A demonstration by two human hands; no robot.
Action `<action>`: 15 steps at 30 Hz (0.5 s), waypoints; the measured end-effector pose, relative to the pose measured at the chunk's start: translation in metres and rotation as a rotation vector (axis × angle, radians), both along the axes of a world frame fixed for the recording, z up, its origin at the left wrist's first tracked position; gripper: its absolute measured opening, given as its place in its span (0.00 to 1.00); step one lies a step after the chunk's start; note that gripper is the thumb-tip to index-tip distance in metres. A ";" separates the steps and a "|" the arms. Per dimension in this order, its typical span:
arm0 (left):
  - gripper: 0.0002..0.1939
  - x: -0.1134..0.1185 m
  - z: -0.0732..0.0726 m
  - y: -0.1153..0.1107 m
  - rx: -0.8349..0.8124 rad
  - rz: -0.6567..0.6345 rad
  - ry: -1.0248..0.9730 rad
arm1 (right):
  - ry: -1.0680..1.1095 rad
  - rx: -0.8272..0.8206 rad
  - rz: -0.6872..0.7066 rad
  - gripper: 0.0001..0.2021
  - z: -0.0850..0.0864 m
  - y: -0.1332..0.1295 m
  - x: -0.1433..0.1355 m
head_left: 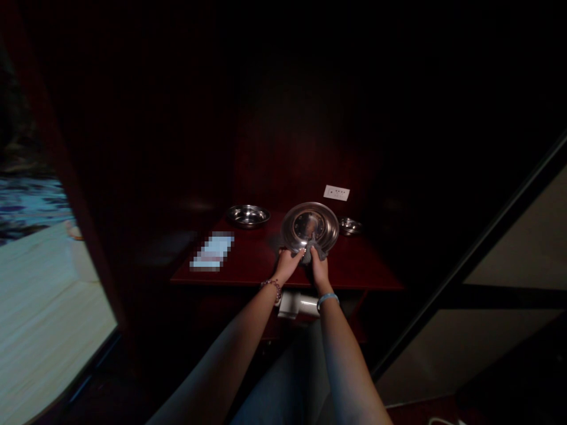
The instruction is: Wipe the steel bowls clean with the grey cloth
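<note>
A round stainless steel bowl [290, 227] is tilted up above the dark red shelf, its inside facing me. My left hand [289, 264] is closed on its lower left rim, thumb on top. My right hand [319, 267] is closed on a grey cloth [315, 249], which it presses against the bowl's lower rim. The fingers under the rim are hidden. A shallow steel bowl [248, 216] stands to the left on the shelf, and a smaller steel bowl [350, 226] is partly behind the held one at right.
The dark red shelf [248, 271] has a blurred-out flat item [212, 251] on its left. A white socket plate [336, 192] is on the back wall. Below the shelf sits a white object [299, 304]. A pale tabletop [48, 319] is at far left.
</note>
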State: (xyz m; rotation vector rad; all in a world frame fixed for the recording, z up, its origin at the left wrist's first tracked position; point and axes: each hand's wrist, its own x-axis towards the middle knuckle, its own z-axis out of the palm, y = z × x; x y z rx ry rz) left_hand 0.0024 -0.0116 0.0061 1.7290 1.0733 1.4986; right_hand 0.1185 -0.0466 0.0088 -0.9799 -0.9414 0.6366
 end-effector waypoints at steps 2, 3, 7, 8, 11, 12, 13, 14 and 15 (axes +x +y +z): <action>0.15 0.000 -0.001 0.001 0.002 -0.013 0.004 | -0.002 0.002 -0.003 0.23 -0.001 0.000 0.000; 0.16 0.000 -0.001 0.001 0.003 -0.022 0.005 | -0.005 0.005 -0.004 0.23 -0.001 0.001 0.000; 0.19 0.000 0.001 0.001 -0.016 -0.033 -0.031 | -0.011 0.023 -0.004 0.22 -0.001 0.002 0.000; 0.19 0.000 0.002 0.000 -0.029 -0.033 -0.037 | -0.010 0.026 -0.002 0.22 -0.001 0.002 0.000; 0.18 0.000 0.005 -0.002 -0.058 -0.046 -0.043 | -0.001 0.022 0.009 0.23 -0.001 0.003 0.000; 0.18 0.000 0.006 -0.003 -0.058 -0.051 -0.044 | 0.002 0.020 0.013 0.23 -0.002 0.003 -0.001; 0.18 -0.001 0.006 -0.003 -0.055 -0.054 -0.044 | 0.005 0.020 0.014 0.23 -0.002 0.003 -0.001; 0.18 -0.001 0.006 -0.004 -0.049 -0.056 -0.040 | 0.010 0.022 0.013 0.23 -0.002 0.003 -0.001; 0.19 -0.001 0.006 -0.004 -0.041 -0.061 -0.032 | 0.015 0.024 0.012 0.23 -0.003 0.004 -0.001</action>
